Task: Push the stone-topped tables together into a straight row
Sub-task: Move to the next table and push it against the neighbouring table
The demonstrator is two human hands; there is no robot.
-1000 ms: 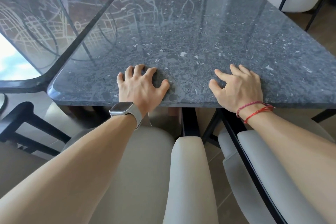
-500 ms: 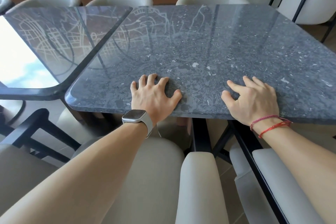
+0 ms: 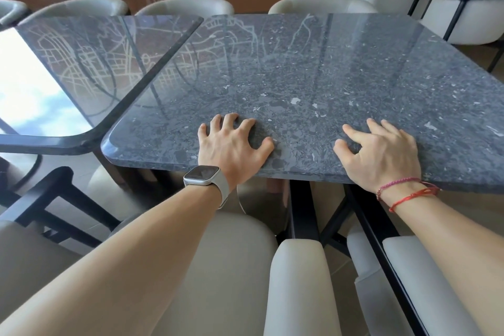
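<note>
A dark grey speckled stone-topped table [image 3: 327, 76] fills the middle of the head view. Its left edge runs along a second glossy stone-topped table [image 3: 95, 63] on the left, with a thin dark seam between them. The right table's near edge lies closer to me than the left table's rounded corner. My left hand [image 3: 231, 144], with a watch on the wrist, presses on the top near the front edge, fingers spread and arched. My right hand [image 3: 381, 150], with red strings on the wrist, presses the same top further right.
Beige padded chairs stand tucked under the near edge: one below me [image 3: 231, 267] and one to the right [image 3: 422, 281]. A black-framed chair [image 3: 49, 199] stands at the left. More chair backs [image 3: 185, 8] line the far side. A white armchair [image 3: 469, 16] stands back right.
Both hands stay planted on the same spots of the right table. The whole scene has slid down and to the right in view. The seam between the tables looks much the same.
</note>
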